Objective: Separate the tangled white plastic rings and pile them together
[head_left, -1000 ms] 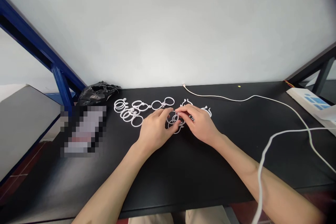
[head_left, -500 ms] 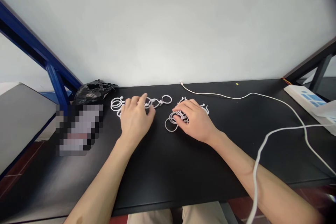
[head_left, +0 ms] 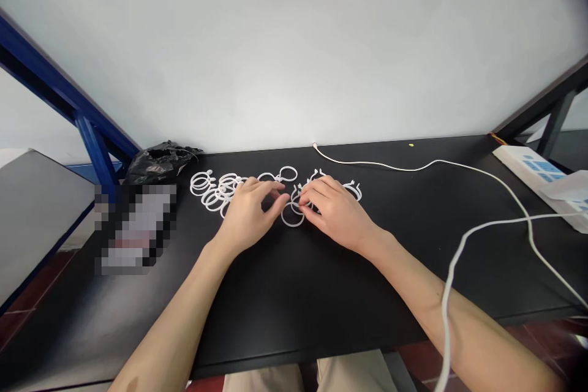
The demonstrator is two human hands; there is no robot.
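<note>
White plastic rings with small knobbed ends, like shower curtain rings, lie in two groups on the black table (head_left: 294, 294). My left hand (head_left: 250, 211) is beside the left group of rings (head_left: 214, 197), palm down, its thumb and fingers apart with nothing seen between them. It reaches toward the gap between the groups. Closed over the right group, my right hand (head_left: 337, 211) pinches a white ring (head_left: 293, 225) between thumb and fingertips. More rings (head_left: 353, 188) show behind that hand, which partly hides them. Two linked rings (head_left: 288, 174) lie beyond my left fingers.
A crumpled black plastic bag (head_left: 160, 159) and a blurred-out flat item (head_left: 142, 220) are on the left. White cable (head_left: 466, 245) crosses the right side and passes over my right forearm. A white-and-blue box (head_left: 535, 174) lies far right, and a wall (head_left: 294, 61) rises behind.
My left hand has moved right, away from the left group, uncovering more of those rings. The right hand has stayed close to its place, its fingertips now drawn together on a ring.
</note>
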